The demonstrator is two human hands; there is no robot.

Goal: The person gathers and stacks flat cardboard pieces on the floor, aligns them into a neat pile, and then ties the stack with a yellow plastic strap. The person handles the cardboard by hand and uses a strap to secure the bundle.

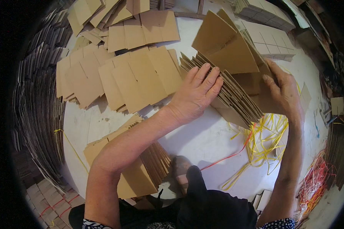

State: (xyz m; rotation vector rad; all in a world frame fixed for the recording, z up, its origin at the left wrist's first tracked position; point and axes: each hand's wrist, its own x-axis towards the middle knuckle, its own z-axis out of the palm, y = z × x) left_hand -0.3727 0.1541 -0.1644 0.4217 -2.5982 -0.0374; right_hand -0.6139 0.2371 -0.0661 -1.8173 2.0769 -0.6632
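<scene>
- A worker squares up a stack of slotted cardboard pieces standing on edge on a white desk, the step in hand appearing to be gathering loose sheets into one even bundle.
- The left hand lies flat, fingers together, pressed on the near face of the stack; the right hand is wrapped around its far end, clamping it.
- Several sheets at the top fan open, tilted away.
- Yellow and red plastic strapping lies just beside the stack, under the right wrist.
- More flat cardboard is spread out to the left.
- Next, by the look of it, the fanned sheets need closing while both hands maintain pressure.
</scene>
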